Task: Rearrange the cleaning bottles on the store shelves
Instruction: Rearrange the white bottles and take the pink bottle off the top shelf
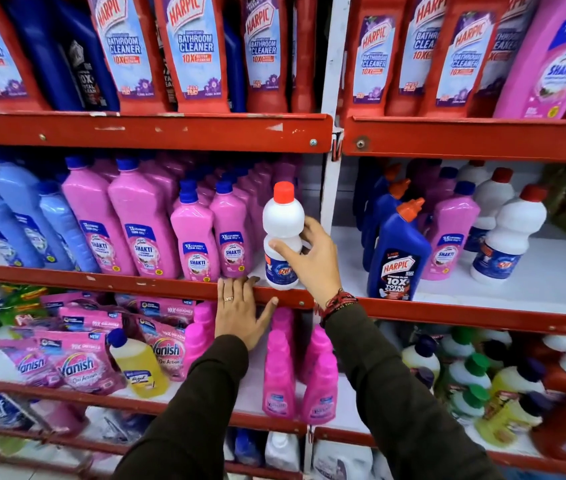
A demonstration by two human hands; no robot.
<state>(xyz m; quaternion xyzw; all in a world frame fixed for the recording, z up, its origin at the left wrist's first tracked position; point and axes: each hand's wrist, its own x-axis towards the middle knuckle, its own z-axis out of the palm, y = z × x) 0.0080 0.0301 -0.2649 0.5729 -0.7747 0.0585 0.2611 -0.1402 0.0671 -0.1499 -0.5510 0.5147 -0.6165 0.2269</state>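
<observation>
My right hand (312, 261) grips a white bottle with a red cap and a blue label (283, 223), upright at the right end of the left middle shelf, beside two small pink Shakti bottles (212, 237). Whether its base rests on the shelf I cannot tell. My left hand (243, 313) lies flat with fingers spread against the red shelf edge (136, 284) just below the pink bottles, holding nothing. On the right middle shelf stand a blue Harpic bottle (399, 254), a pink Shakti bottle (451, 233) and matching white bottles (508, 237).
Red Harpic bathroom cleaner bottles (195, 53) fill the top shelf. Light blue bottles (15, 223) and large pink bottles (136, 220) fill the left of the middle shelf. Below are Vanish pouches (77, 365), a yellow bottle (139, 368) and pink Vanish bottles (278, 375). A white upright (330, 188) divides the bays.
</observation>
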